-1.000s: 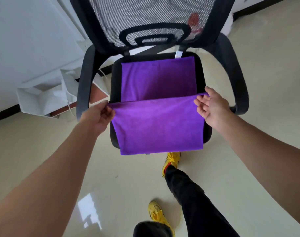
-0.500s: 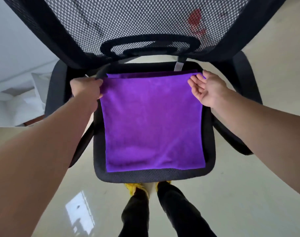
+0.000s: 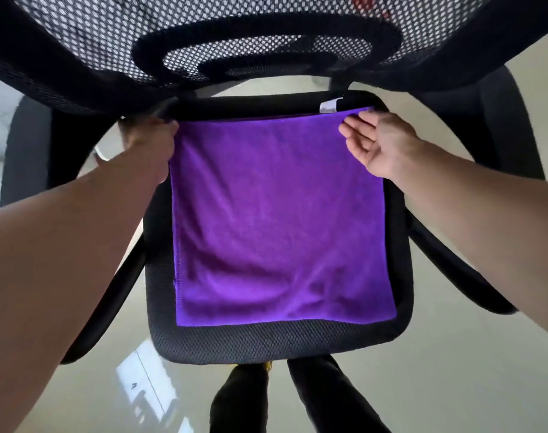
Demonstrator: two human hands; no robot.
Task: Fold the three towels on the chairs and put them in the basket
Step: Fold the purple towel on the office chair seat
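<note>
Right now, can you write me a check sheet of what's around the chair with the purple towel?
Surface: black chair seat, its mesh front edge bare.
Job's things: purple towel lies folded flat on the seat, a lower layer peeking out at the far edge; no other job item in view.
Clutter: small white tag at the seat's back edge.
Hands: left hand grips the towel's far left corner; right hand, fingers straight, touches the far right corner.
Cables: nothing seen.
Surroundings: mesh backrest above, shiny pale floor, the person's black trouser legs below.

One purple towel point(image 3: 279, 220), folded double, lies flat, square on black chair seat point(image 3: 266, 342); far edges nearly aligned.
</note>
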